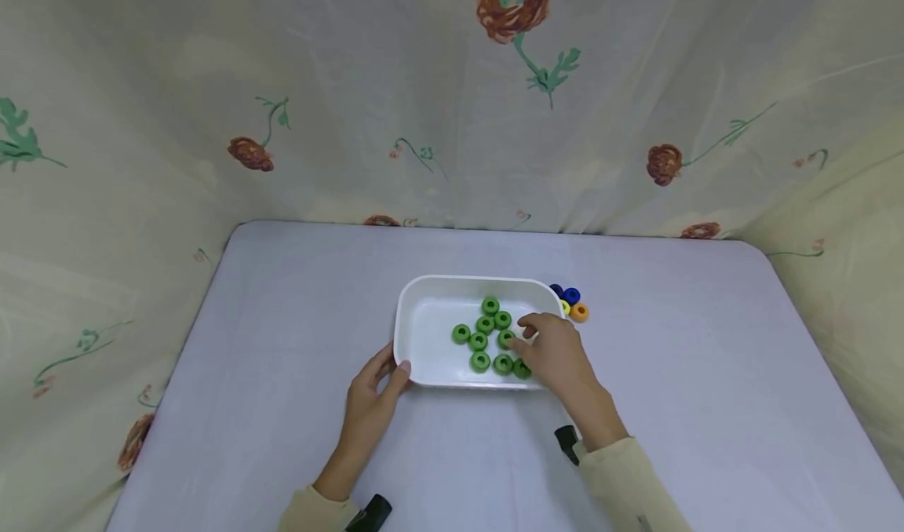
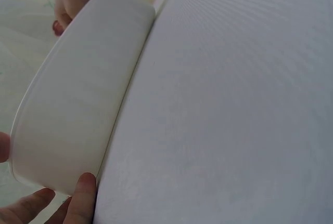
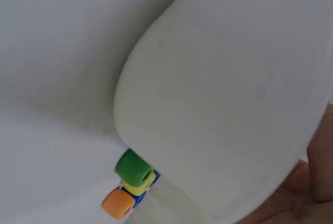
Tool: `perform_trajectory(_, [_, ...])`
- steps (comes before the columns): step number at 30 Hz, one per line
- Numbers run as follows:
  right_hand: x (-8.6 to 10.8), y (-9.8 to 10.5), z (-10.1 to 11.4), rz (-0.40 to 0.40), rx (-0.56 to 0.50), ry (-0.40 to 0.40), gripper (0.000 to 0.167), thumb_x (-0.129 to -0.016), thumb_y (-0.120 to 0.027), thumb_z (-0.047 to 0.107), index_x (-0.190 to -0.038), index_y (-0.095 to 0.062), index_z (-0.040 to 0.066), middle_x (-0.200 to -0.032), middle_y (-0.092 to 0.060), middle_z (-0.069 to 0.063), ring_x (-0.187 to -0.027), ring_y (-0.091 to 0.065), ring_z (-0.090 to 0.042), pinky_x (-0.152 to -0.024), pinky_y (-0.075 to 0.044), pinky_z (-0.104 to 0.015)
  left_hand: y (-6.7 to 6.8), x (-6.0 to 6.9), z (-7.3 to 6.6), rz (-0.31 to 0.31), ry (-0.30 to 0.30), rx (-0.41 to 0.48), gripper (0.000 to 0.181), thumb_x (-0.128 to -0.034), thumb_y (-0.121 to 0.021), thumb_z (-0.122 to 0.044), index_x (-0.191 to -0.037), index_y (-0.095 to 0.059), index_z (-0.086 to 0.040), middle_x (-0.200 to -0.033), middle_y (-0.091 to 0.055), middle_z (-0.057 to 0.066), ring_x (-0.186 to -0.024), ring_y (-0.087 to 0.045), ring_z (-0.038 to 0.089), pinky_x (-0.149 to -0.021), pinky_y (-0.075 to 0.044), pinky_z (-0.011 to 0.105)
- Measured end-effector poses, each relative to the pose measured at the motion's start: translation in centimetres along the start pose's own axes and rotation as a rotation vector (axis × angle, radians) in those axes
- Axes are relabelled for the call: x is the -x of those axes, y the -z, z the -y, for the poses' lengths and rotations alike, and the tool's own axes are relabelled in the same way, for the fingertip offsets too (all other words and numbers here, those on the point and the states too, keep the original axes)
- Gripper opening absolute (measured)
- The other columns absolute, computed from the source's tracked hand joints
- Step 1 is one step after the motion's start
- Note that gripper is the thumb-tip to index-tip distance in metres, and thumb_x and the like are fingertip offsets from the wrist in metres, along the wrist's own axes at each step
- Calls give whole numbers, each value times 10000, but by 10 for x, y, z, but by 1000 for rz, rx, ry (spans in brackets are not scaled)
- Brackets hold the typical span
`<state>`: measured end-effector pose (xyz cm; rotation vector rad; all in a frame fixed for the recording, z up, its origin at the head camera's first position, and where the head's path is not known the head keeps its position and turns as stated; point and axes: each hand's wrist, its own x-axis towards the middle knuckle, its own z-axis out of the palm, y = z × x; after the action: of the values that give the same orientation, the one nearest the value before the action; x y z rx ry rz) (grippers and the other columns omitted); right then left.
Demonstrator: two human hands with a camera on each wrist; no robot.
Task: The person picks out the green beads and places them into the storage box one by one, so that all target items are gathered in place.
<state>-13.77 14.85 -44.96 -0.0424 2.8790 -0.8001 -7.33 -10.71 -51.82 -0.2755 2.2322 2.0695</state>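
A white tray (image 1: 431, 328) lies on the table with several green ring-shaped beads (image 1: 480, 361) inside it. My left hand (image 1: 370, 399) grips the tray's near left corner, thumb over the rim and fingers against the outer wall. In the left wrist view those fingers (image 2: 83, 198) touch the wall's lower part. Over the tray's right side, my right hand (image 1: 558, 351) reaches in with bent fingers. Its thumb tip is at a green bead (image 1: 504, 339); whether it pinches the bead is unclear. The right wrist view shows the hand (image 3: 296, 198) partly behind the tray wall.
Outside the tray's far right corner sit an orange bead (image 1: 579, 312), a blue bead (image 1: 572, 296), a dark bead (image 1: 556, 289) and a partly hidden yellow bead (image 1: 565, 307). A green bead (image 3: 133, 168) lies beside them. A flowered curtain (image 1: 339, 85) surrounds the table (image 1: 297, 304).
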Motion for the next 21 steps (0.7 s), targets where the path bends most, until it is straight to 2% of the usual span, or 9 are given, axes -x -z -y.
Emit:
perform_trajectory(4, [9, 2, -8, -180, -113, 34, 289, -899, -744, 162, -1138, -726, 1, -934, -722, -125, -793, -666, -210, -654, -548, -260, -1, 1, 0, 1, -8, 2, 523, -1008, -613, -225, -1486, -468, -71, -1468, -517, 156, -1342, -528, 291, -972, -607, 223])
perform_trajectory(9, [12, 6, -26, -438, -193, 46, 240, -898, -759, 174, -1070, -749, 8, -895, -730, -122, -768, -683, -219, -638, -543, -179, -1, 1, 0, 5, -14, 13, 517, -1011, -606, -213, -1486, -466, -67, -1464, -519, 159, -1334, -533, 285, -973, -608, 227])
perform_trajectory(12, [12, 10, -40, -526, -204, 17, 240, -895, -763, 169, -1062, -752, -3, -898, -732, -136, -768, -685, -236, -620, -509, -106, -1, 1, -1, 7, -16, 17, 516, -1010, -605, -200, -1488, -464, -69, -1469, -517, 159, -1328, -538, 286, -971, -609, 229])
perform_trajectory(16, [12, 13, -58, -522, -183, -77, 243, -913, -736, 186, -1079, -753, 10, -917, -733, -146, -794, -684, -251, -605, -454, -57, -1, 1, -2, 5, -18, 16, 517, -1007, -608, -188, -1490, -463, -76, -1463, -522, 157, -1317, -549, 286, -967, -611, 233])
perform_trajectory(21, [10, 11, -74, -432, -152, -142, 259, -912, -723, 165, -1111, -740, 0, -942, -735, -179, -833, -695, -291, -635, -492, -160, -1, 0, -2, -3, -18, 19, 527, -1003, -607, -162, -1500, -450, -81, -1454, -529, 168, -1303, -568, 299, -953, -611, 222])
